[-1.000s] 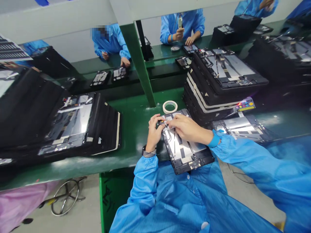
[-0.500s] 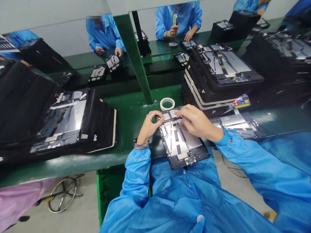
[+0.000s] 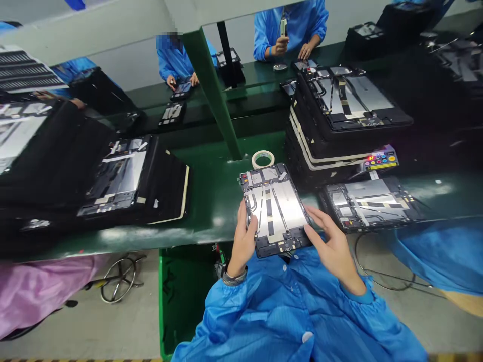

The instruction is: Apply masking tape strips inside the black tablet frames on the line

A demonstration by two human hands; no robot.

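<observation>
An opened tablet chassis (image 3: 274, 207) with silver shielding lies on the green bench (image 3: 211, 201) in front of me, its near end over the bench's edge. My left hand (image 3: 244, 240) grips its near left edge, fingers curled on the frame. My right hand (image 3: 329, 240) holds its near right corner, fingers along the side. A roll of white tape (image 3: 262, 159) lies just beyond the chassis's far end.
A tall stack of black chassis (image 3: 339, 120) stands at the right, another opened unit (image 3: 370, 203) beside it. Stacks of black panels (image 3: 124, 181) fill the left. A green post (image 3: 215, 95) rises behind. People in blue coats (image 3: 290, 25) work at the far bench. A stool base (image 3: 121, 276) is below.
Both my hands have left the chassis's far end and come back to grip its near corners. The view has shifted slightly.
</observation>
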